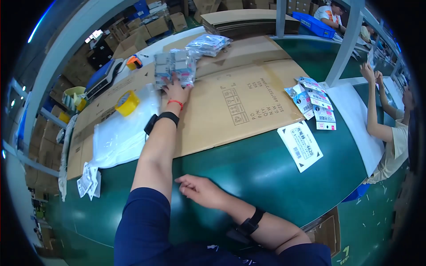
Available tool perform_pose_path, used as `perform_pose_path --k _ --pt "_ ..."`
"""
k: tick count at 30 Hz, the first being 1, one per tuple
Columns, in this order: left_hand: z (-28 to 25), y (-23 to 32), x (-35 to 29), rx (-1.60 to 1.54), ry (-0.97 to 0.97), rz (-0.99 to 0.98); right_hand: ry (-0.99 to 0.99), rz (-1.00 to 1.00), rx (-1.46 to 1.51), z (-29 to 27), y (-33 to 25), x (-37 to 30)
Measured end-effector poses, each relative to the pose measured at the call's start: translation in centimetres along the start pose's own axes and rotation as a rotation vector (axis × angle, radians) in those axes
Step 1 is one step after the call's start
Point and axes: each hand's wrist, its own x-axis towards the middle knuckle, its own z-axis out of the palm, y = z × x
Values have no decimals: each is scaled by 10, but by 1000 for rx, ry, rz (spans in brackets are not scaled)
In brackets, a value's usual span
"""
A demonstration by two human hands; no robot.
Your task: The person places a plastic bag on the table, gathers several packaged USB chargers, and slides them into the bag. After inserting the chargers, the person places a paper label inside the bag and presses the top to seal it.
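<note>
While the left grip (177,92) reaches toward the far side of the surface (248,170), its fingers are spread and laid over the near part of a clear bag of grey-and-blue packs (174,63). Most of that bag lies beyond the fingertips, extending to the left and farther away, and its right edge runs just past the thumb side. Whether any finger is hooked under the plastic, I cannot tell.

Beneath the bag is a flat cardboard sheet (202,119) with dark print. Just beyond the bag and to the right rests another clear bag (207,44). Nearer, left of the forearm, are clear plastic sleeves (117,142), with a roll of yellow tape (127,103) by their far edge.

The right grip (202,191) is well apart from the bag, above the near part of the surface, its fingers loosely curled, thumb and index finger slightly parted, with nothing visible between them. Farther right, several carded packets (314,98) overlap on the cardboard's right edge, and a white printed card (300,148) lies just nearer.
</note>
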Motion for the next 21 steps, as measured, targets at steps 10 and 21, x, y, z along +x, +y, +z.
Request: perform_pose_path --k 10,21 --pt "27 -39 68 47 87 -112 23 -45 -37 1 -3 0" --pt "-69 -74 -1 282 207 127 -17 -7 8 -1 4 0"
